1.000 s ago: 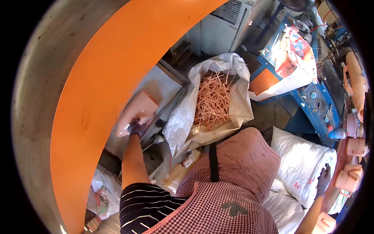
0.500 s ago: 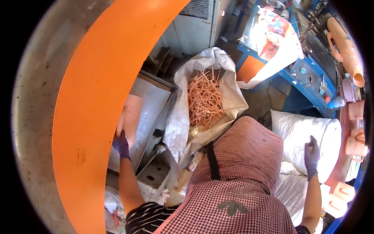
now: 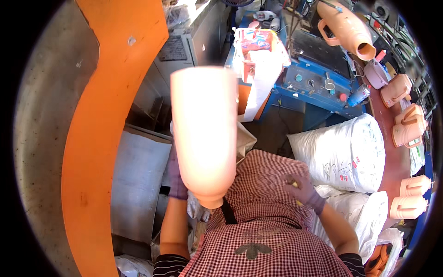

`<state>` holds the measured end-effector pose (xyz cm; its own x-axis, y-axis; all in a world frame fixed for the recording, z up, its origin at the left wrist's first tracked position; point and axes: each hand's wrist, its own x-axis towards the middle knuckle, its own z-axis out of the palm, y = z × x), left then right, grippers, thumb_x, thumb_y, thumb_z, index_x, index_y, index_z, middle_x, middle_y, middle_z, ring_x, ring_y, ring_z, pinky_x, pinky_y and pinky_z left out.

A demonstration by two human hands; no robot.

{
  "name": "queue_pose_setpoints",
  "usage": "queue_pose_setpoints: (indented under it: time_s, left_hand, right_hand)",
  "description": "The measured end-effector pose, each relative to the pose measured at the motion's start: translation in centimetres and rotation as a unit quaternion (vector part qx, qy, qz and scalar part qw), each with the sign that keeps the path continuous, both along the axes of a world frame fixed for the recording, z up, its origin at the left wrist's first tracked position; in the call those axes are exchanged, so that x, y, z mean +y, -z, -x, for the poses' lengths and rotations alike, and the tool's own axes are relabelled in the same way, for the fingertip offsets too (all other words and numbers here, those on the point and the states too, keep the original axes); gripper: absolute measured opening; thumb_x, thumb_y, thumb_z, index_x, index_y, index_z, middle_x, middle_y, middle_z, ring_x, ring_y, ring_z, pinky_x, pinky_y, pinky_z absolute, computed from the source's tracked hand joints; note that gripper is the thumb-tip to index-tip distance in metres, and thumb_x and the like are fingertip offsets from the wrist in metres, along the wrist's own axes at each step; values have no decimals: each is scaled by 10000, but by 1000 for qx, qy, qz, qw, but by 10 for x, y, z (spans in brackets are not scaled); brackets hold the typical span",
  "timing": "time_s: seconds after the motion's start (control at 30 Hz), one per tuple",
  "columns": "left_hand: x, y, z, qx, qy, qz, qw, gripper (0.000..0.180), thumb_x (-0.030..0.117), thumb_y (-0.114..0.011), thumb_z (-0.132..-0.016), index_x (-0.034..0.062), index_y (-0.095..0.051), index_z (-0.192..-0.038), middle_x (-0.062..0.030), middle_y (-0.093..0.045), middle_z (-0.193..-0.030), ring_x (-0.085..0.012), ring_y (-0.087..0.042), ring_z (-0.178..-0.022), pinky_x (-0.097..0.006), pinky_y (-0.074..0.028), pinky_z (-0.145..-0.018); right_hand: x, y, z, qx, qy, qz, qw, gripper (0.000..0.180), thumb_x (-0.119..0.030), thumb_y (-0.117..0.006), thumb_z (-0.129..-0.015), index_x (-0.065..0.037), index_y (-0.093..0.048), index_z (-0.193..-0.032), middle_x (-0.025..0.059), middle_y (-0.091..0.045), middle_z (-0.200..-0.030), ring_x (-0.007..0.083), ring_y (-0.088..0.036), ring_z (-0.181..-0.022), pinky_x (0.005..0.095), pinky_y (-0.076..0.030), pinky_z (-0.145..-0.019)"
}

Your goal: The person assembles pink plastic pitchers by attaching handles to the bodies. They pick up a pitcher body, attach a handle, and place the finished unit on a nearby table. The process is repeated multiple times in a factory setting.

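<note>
My left hand (image 3: 176, 177), in a purple glove, grips the side of a large pale pink plastic bottle (image 3: 205, 129) and holds it up close to the camera, neck end pointing down. My right hand (image 3: 302, 190), also gloved in purple, rests against my checked apron (image 3: 258, 203). It is closed around a small yellow thing (image 3: 295, 184) that I cannot make out. The bottle hides whatever lies behind it.
A wide orange curved guard (image 3: 106, 138) and grey metal housing (image 3: 41, 115) fill the left. A grey metal chute (image 3: 138, 184) sits below it. Ahead stands a blue control panel (image 3: 318, 83), with white sacks (image 3: 341, 147) to the right and several pink jugs (image 3: 406, 129) on a shelf.
My left hand has lifted the pink bottle from the metal chute up in front of the camera, hiding the sack of orange strips. My right hand came in from the far right to my apron.
</note>
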<state>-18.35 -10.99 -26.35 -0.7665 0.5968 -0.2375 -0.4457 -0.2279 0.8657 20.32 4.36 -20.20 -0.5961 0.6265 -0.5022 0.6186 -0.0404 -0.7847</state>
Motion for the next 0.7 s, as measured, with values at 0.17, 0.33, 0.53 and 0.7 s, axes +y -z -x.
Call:
queue_pose_setpoints:
  time_s: [0.17, 0.33, 0.53, 0.7]
  left_hand:
    - [68, -1, -34, -149, 65, -133, 978, 435, 213, -534, -1024, -16, -496, -1393, -113, -703, -1077, -191, -679, -896, -293, -562, -798]
    - [73, -11, -66, -178, 107, -150, 967, 434, 206, -532, -1023, -21, -492, -1391, -118, -703, -1077, -198, -683, -884, -299, -566, -792]
    - [65, -27, -85, -172, 131, -158, 964, 433, 198, -530, -1021, -27, -488, -1389, -123, -703, -1078, -206, -687, -870, -306, -572, -786]
    - [49, -36, -97, -169, 143, -169, 960, 432, 191, -529, -1020, -33, -484, -1387, -128, -703, -1079, -213, -691, -858, -312, -577, -781]
  right_hand:
    - [-24, 11, -46, 85, 77, 111, 987, 344, -179, -669, -923, -1, -639, -1215, 19, -626, -754, 83, -594, -606, 245, -494, -572]
    - [-32, 41, -79, 77, 141, 110, 981, 321, -176, -661, -914, 5, -655, -1180, 25, -639, -771, 95, -603, -603, 247, -493, -570]
    - [-21, 58, -87, 108, 61, -34, 992, 311, -172, -622, -927, 31, -639, -1161, 42, -642, -774, 112, -609, -600, 254, -495, -574]
    - [-15, 37, -77, 97, 102, 75, 987, 310, -174, -628, -916, 31, -654, -1147, 34, -646, -779, 100, -598, -567, 245, -479, -544]
